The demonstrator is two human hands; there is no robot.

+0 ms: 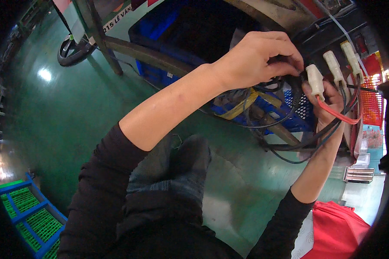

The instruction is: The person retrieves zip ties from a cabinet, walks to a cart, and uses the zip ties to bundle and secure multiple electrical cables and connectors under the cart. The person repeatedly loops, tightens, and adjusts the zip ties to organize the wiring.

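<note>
My left hand (pixel 268 58) reaches across to the right, its thumb and fingers pinched at the upper end of a thick black cable (pixel 295 93). Just below, my right hand (pixel 328 103) is curled close to the left fingertips, thumb toward the cable. What the right fingers grip is hidden behind a white connector (pixel 315 82) with red wires (pixel 339 114) that hangs in front of them. A second white connector (pixel 332 67) and a third white connector (pixel 351 58) stand further right, with dark wires at their lower ends. Several black cables (pixel 309 144) loop beneath my hands.
A metal frame (pixel 147 52) runs in front of a large blue bin (pixel 155 26). Yellow strapping (pixel 242 105) lies among the cables. A red basket (pixel 372 103) is at the right, red cloth (pixel 337 231) at lower right, and a blue-and-green rack (pixel 32 213) at lower left.
</note>
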